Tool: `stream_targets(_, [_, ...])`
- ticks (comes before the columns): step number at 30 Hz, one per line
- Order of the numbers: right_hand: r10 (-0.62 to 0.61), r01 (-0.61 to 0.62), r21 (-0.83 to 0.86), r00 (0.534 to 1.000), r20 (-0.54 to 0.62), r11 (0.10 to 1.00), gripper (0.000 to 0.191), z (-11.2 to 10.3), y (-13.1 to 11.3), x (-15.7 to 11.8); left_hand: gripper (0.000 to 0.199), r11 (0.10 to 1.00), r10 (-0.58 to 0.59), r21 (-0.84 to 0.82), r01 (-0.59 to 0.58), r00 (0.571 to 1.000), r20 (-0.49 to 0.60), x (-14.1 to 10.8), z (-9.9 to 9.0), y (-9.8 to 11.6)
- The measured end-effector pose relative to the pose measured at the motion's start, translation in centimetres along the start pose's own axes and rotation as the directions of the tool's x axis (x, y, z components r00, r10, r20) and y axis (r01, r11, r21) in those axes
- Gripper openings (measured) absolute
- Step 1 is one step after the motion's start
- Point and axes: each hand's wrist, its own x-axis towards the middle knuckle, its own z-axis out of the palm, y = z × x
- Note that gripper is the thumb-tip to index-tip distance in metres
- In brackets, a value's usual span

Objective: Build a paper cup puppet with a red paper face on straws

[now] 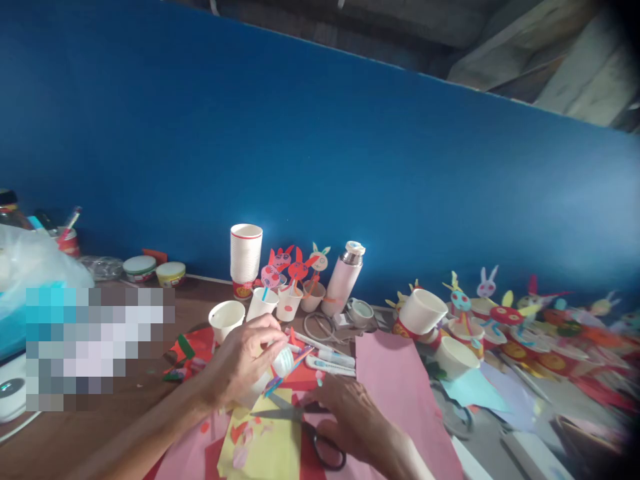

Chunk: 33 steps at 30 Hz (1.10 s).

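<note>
My left hand [257, 353] is closed around a white paper cup [261, 385], mostly hidden under the palm. Against its fingertips shows a small round white object with ridges [283, 361], whose kind I cannot make out. My right hand [347, 413] has its thumb and fingers at the pivot of dark-handled scissors [329, 448]. The blades point left over a yellow paper sheet [280, 447] strewn with pink and red scraps [245, 437]. Just beyond the hands lie coloured pens [303, 357] and a white-and-blue utility knife [330, 365].
Behind stand stacked paper cups [246, 253], cups with paper rabbits [299, 270], and a pink thermos [344, 280]. Pink paper [395, 393] spreads to the right. More rabbit cups [460, 303] line the far right. Two lidded tubs [140, 268] and a plastic bag [40, 273] are left.
</note>
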Motion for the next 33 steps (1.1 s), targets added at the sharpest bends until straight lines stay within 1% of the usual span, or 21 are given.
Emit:
stream_targets(3, [-0.007, 0.008, -0.008, 1.0, 0.014, 1.0, 0.038, -0.5, 0.2, -0.2, 0.025, 0.999, 0.0, -0.046, 0.0, 1.0, -0.007, 0.0, 0.1, -0.2])
stream_targets(6, [-0.006, 0.008, -0.036, 0.999, 0.054, 0.999, 0.041, -0.2, 0.3, -0.5, 0.023, 0.997, -0.011, -0.073, 0.008, 0.999, -0.032, 0.0, 0.2, -0.5])
stream_targets(9, [-0.001, 0.004, -0.057, 0.999, 0.037, 0.998, 0.04, 0.3, 0.3, -0.6, 0.024, 0.996, -0.009, -0.088, 0.005, 0.999, -0.045, 0.0, 0.3, -0.7])
stream_targets(12, [0.016, -0.012, -0.113, 0.999, 0.038, 0.994, 0.034, 0.4, 0.2, -0.5, 0.025, 0.995, -0.004, -0.1, 0.0, 0.999, -0.039, 0.0, 0.3, -0.9])
stream_targets(14, [0.027, -0.019, -0.121, 0.998, 0.064, 0.992, 0.03, 0.2, 0.1, -0.6, 0.025, 0.994, -0.016, -0.112, 0.012, 0.999, -0.042, 0.0, 0.1, -0.9])
stream_targets(18, [0.04, -0.032, -0.074, 0.993, 0.113, 0.997, 0.032, -1.2, 0.7, -1.1, 0.023, 0.979, -0.087, -0.19, 0.076, 0.995, -0.047, 0.2, -0.4, -0.7])
stream_targets(20, [0.07, -0.066, -0.027, 0.983, 0.17, 0.997, 0.033, -2.3, 1.3, -1.3, 0.022, 0.962, -0.119, -0.255, 0.103, 0.992, -0.047, 0.3, -0.6, -0.6])
stream_targets(22, [0.093, -0.115, 0.07, 0.962, 0.257, 0.991, 0.036, -3.7, 2.2, -1.4, 0.022, 0.938, -0.154, -0.32, 0.132, 0.987, -0.044, 0.4, -0.6, -0.6])
stream_targets(23, [0.113, -0.155, 0.115, 0.945, 0.308, 0.981, 0.037, -4.5, 2.7, -1.4, 0.022, 0.925, -0.173, -0.348, 0.149, 0.984, -0.039, 0.5, -0.6, -0.7])
stream_targets(24, [0.114, -0.19, 0.15, 0.904, 0.412, 0.97, 0.037, -5.2, 3.1, -1.3, 0.022, 0.914, -0.194, -0.37, 0.167, 0.98, -0.035, 0.5, -0.7, -0.7])
stream_targets(25, [0.133, -0.221, 0.16, 0.893, 0.43, 0.962, 0.036, -5.9, 3.5, -1.3, 0.022, 0.904, -0.211, -0.386, 0.183, 0.977, -0.031, 0.5, -0.7, -0.7])
stream_targets(26, [0.141, -0.234, 0.171, 0.893, 0.428, 0.957, 0.035, -6.5, 3.9, -1.3, 0.021, 0.896, -0.223, -0.399, 0.193, 0.974, -0.03, 0.5, -0.7, -0.7])
stream_targets(28, [0.173, -0.253, 0.168, 0.906, 0.385, 0.953, 0.035, -7.1, 4.2, -1.4, 0.021, 0.884, -0.226, -0.422, 0.199, 0.974, -0.014, 0.5, -0.9, -0.8])
stream_targets(30, [0.191, -0.258, 0.151, 0.914, 0.357, 0.954, 0.033, -6.9, 4.1, -1.4, 0.022, 0.87, -0.225, -0.441, 0.221, 0.973, 0.044, 0.5, -1.0, -0.9])
stream_targets(33, [0.184, -0.233, 0.117, 0.926, 0.329, 0.965, 0.028, -5.9, 3.4, -1.3, 0.026, 0.849, -0.252, -0.447, 0.284, 0.959, 0.13, 0.4, -1.1, -1.2])
